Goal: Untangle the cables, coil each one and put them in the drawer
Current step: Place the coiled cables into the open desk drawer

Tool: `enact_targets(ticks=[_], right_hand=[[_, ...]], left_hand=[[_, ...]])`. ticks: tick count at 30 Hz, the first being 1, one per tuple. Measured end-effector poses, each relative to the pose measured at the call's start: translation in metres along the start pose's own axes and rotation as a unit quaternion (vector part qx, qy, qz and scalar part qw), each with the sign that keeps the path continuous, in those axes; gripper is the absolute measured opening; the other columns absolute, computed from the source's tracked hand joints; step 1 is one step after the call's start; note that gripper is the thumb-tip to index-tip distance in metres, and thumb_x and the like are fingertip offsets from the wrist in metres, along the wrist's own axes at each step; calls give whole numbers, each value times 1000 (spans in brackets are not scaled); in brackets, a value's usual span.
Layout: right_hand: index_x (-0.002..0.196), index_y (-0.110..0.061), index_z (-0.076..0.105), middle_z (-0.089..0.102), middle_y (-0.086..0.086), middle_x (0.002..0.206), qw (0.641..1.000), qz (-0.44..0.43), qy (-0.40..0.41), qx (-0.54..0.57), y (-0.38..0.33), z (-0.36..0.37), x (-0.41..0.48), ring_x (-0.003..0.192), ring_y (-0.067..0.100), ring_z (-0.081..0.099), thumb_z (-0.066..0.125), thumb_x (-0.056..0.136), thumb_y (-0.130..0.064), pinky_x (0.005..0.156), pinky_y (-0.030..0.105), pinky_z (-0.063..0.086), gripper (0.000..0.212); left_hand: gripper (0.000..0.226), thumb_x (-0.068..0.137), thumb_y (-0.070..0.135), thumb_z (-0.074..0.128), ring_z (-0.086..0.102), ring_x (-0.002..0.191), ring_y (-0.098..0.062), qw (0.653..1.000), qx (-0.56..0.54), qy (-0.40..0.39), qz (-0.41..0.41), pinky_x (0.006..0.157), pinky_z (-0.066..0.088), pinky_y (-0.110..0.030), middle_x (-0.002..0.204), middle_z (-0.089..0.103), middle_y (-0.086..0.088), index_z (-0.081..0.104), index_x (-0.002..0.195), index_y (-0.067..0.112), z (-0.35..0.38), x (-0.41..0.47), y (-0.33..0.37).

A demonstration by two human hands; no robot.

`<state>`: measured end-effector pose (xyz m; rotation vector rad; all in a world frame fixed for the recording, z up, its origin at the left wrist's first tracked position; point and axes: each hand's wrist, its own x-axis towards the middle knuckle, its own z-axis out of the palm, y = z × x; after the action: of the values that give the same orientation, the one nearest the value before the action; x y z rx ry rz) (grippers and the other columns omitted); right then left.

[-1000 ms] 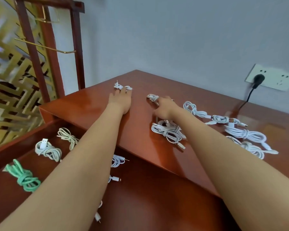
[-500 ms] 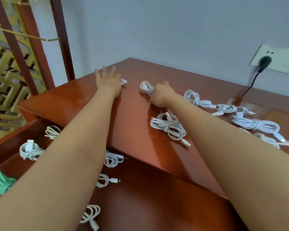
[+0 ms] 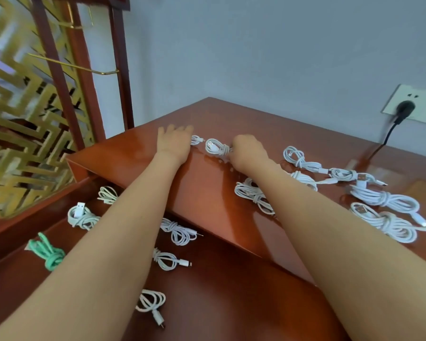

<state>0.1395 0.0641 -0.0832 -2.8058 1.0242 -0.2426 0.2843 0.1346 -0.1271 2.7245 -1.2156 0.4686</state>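
My left hand [image 3: 174, 142] lies flat on the red-brown table top [image 3: 244, 119], fingers straight, its edge touching a small white cable [image 3: 196, 139] that is partly hidden under it. My right hand [image 3: 247, 149] has curled fingers that pinch one end of a knotted white coil [image 3: 215, 146]. More coiled white cables lie on the table by my right arm [image 3: 255, 196], [image 3: 301, 159], [image 3: 342, 174], [image 3: 385, 200], [image 3: 389, 223]. Below the table top the drawer [image 3: 231, 303] stands open and holds several coils, among them a green cable [image 3: 47, 252].
Other drawer coils are white [image 3: 83, 215], [image 3: 179, 231], [image 3: 169, 260], [image 3: 150, 302] and cream [image 3: 107, 194]. A black plug [image 3: 403, 110] sits in the wall socket at the right, its cord running down to the table. A gold lattice screen [image 3: 22, 143] stands at the left.
My left hand slid forward over the small cable at the far edge. My right hand moved up to the knotted coil and its fingers closed on it.
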Motion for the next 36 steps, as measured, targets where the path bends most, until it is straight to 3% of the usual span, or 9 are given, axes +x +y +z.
enact_targets(ticks=[5,10,14,17,22,24,27,31,36], right_hand=[[89,-11,58,63,12,104,1000,-20,15,-17,-18,-6,-17,78,26,47,56,90,-16,67,28,34,6],[102,-8,65,56,10,91,998,-26,17,56,-34,-1,-39,86,31,55,57,90,-31,69,29,35,27],[104,-12,68,65,11,99,989,-33,2,147,-48,7,-61,90,31,59,61,87,-38,69,28,37,32],[97,-11,67,59,9,90,982,-27,-13,187,-63,11,-76,83,28,54,61,86,-38,68,28,35,30],[109,-12,66,65,10,111,977,-43,-41,205,-86,19,-97,100,29,60,63,85,-39,82,30,44,36],[103,-9,66,68,9,102,975,-71,-85,193,-92,23,-109,82,26,60,61,85,-37,81,32,50,34],[91,-6,62,63,5,68,972,-99,-165,133,-99,27,-131,51,17,50,60,88,-35,64,29,47,29],[76,-7,59,49,-2,33,959,-126,-234,94,-114,37,-159,39,13,43,61,87,-32,51,24,40,27],[73,-7,56,48,-2,32,935,-154,-309,83,-127,43,-185,25,8,38,66,83,-27,35,15,28,25]], left_hand=[[38,93,3,39,38,125,-33,998,54,-19,18,106,25,-44,132,49,-12,42,130,10,-14,-28,-15],[31,93,9,46,42,120,-31,997,52,-37,32,97,31,-39,125,56,-10,50,123,16,-42,-55,-42],[34,89,7,52,43,118,-26,997,-23,-65,29,97,25,-38,118,63,-4,59,117,25,-69,-89,-63],[34,90,8,51,43,119,-26,999,-30,-43,10,99,23,-40,118,63,-3,61,116,27,-77,-116,-72],[32,83,9,64,49,117,-25,994,-77,-82,6,97,30,-37,117,64,-3,66,112,24,-92,-149,-94],[31,79,8,70,55,110,-21,987,-112,-115,8,96,37,-34,112,67,-1,70,106,23,-101,-160,-106],[32,75,6,75,54,97,-11,973,-133,-188,5,93,42,-29,103,66,4,73,104,20,-112,-179,-116],[33,73,3,76,53,92,-10,955,-115,-272,-13,82,39,-24,93,62,4,73,103,15,-114,-201,-121],[30,71,2,77,56,81,-5,924,-81,-375,-14,72,39,-16,85,66,6,74,98,16,-108,-224,-123]])
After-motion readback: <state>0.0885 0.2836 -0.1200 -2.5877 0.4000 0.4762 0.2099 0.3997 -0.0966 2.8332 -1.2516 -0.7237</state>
